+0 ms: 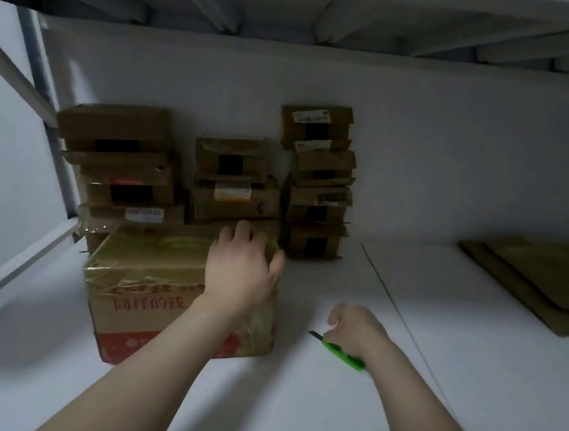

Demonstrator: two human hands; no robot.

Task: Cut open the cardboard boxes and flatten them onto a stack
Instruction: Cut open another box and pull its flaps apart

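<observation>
A taped cardboard box with red print stands on the white shelf, left of centre. My left hand lies on its top, fingers curled over the far right edge. To the right, my right hand grips a green box cutter low over the shelf, its dark blade end pointing left toward the box. A stack of flattened cardboard lies at the far right of the shelf.
Three piles of small cardboard boxes stand against the back wall behind the taped box. A metal shelf frame rises at the left. Another shelf hangs overhead. The front edge of the white shelf runs just below my arms.
</observation>
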